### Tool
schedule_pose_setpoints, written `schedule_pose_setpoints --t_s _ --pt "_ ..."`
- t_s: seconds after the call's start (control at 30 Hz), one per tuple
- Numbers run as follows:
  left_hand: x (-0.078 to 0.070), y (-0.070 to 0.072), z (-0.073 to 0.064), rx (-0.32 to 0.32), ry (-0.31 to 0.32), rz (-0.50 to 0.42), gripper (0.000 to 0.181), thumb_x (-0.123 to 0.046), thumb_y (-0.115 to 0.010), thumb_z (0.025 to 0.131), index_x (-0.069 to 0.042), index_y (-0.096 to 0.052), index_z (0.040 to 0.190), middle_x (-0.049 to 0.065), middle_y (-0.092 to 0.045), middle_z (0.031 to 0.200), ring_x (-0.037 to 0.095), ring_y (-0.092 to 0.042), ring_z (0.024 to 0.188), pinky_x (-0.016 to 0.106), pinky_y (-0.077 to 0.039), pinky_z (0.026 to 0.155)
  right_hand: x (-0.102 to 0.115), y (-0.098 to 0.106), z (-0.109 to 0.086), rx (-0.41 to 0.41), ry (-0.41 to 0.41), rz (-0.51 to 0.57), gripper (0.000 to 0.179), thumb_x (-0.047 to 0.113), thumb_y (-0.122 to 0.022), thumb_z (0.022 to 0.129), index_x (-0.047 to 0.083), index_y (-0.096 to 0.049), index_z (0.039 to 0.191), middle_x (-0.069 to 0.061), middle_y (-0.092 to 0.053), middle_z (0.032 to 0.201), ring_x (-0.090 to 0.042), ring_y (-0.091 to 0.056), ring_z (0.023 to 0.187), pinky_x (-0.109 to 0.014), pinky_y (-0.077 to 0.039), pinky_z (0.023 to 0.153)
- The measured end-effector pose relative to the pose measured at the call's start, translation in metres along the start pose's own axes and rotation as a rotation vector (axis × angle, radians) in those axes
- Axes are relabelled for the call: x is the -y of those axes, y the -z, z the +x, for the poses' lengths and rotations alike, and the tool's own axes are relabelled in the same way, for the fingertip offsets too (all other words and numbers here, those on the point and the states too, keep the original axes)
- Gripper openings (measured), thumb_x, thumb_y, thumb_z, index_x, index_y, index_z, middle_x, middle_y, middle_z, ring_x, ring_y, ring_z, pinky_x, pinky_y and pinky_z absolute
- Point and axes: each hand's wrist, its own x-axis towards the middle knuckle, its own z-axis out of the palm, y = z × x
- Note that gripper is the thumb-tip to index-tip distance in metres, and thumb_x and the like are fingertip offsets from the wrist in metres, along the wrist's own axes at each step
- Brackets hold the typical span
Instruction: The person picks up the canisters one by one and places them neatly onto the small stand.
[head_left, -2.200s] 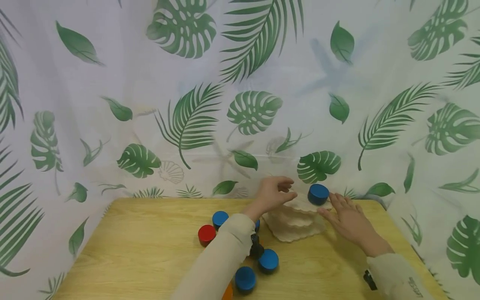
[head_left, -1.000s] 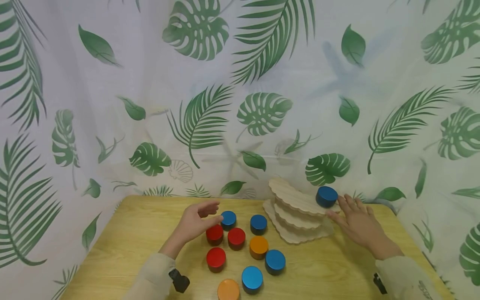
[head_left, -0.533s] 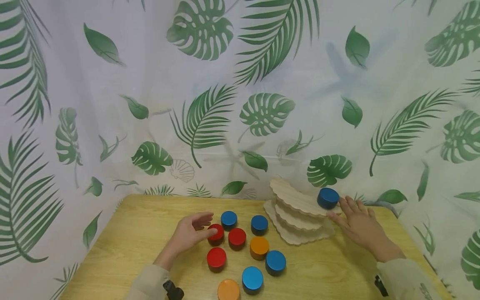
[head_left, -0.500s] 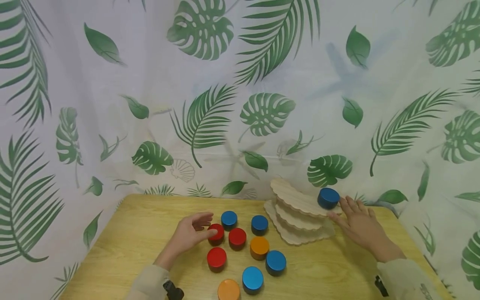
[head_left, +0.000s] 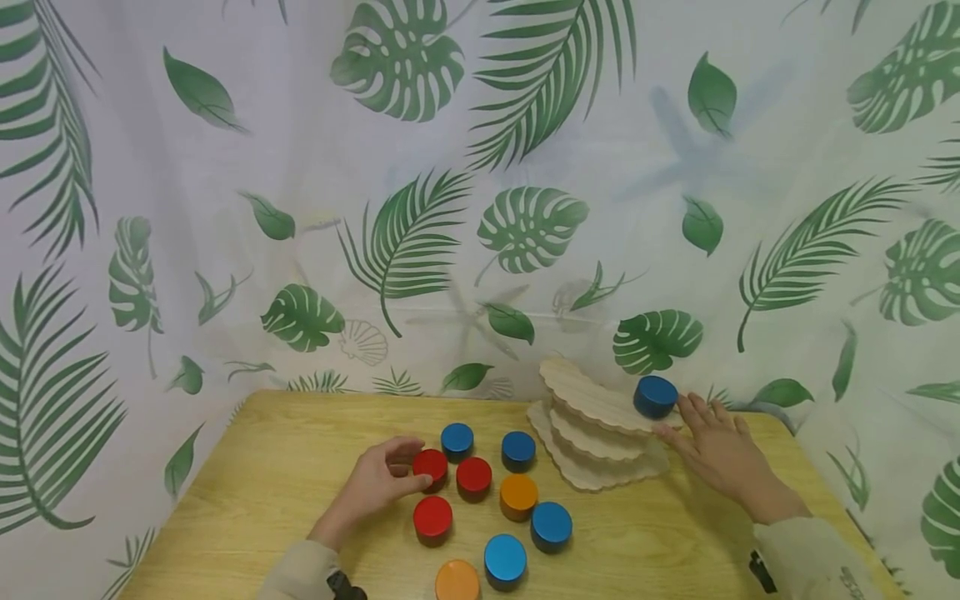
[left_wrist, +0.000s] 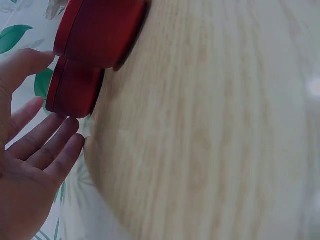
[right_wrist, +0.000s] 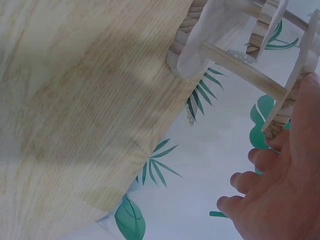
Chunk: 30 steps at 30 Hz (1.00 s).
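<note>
In the head view, my left hand (head_left: 377,482) is at a red cylinder (head_left: 430,469), thumb on its near side and fingers on its far side. The left wrist view has the fingertips right at the edge of that red cylinder (left_wrist: 75,92), fingers only slightly bent. My right hand (head_left: 716,454) lies with extended fingers at the right end of the top tier of a wooden tiered stand (head_left: 592,396). A dark blue cylinder (head_left: 656,397) sits on that top tier, close to the right fingertips. Wooden rods (right_wrist: 245,70) join the wavy-edged tiers.
Another red cylinder (head_left: 432,520) stands in front of the left hand's one, and a third red cylinder (head_left: 474,478) to its right. Several blue and orange cylinders, including an orange cylinder (head_left: 518,497), stand on the wooden table (head_left: 247,500). A leaf-print curtain (head_left: 420,250) hangs behind.
My left hand has moved from the stand over to the red cylinder, then lowered slightly around it. The right hand has stayed at the stand's top tier.
</note>
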Motion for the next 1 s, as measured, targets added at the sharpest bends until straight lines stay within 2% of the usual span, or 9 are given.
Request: schedule_pose_setpoints --t_s 0.3,0.67,1.0 --pt "0.0058 -0.0019 0.0009 0.009 0.018 0.021 0.059 -0.022 -0.088 0.086 -0.005 -0.066 0.138 0.011 -0.072 0.13 0.027 -0.069 0.117 0.047 -0.056 0.105 0.0025 0.0 -0.0001 -0.005 0.001 0.007 0.087 0.059 -0.041 0.11 -0.012 -0.03 0.159 -0.041 -0.029 0.162 -0.07 -0.023 0.146 -0.085 -0.021 0.111" --pt "0.0099 -0.0038 0.0026 0.012 -0.007 0.068 0.059 -0.023 -0.089 0.085 -0.005 -0.067 0.136 0.011 -0.073 0.13 0.022 -0.069 0.111 0.03 -0.057 0.098 -0.0001 -0.0006 0.0016 -0.001 -0.004 0.019 0.088 0.06 -0.04 0.11 -0.011 -0.028 0.161 -0.041 -0.027 0.163 -0.07 -0.021 0.146 -0.085 -0.018 0.112" --pt "0.0076 -0.003 0.0008 0.004 -0.017 0.056 0.054 -0.02 -0.09 0.084 -0.004 -0.069 0.131 0.011 -0.074 0.126 0.021 -0.068 0.108 0.037 -0.058 0.098 -0.0003 0.0004 0.0004 -0.001 0.0 0.007 0.087 0.058 -0.041 0.11 -0.011 -0.029 0.16 -0.042 -0.027 0.162 -0.07 -0.022 0.145 -0.085 -0.02 0.111"
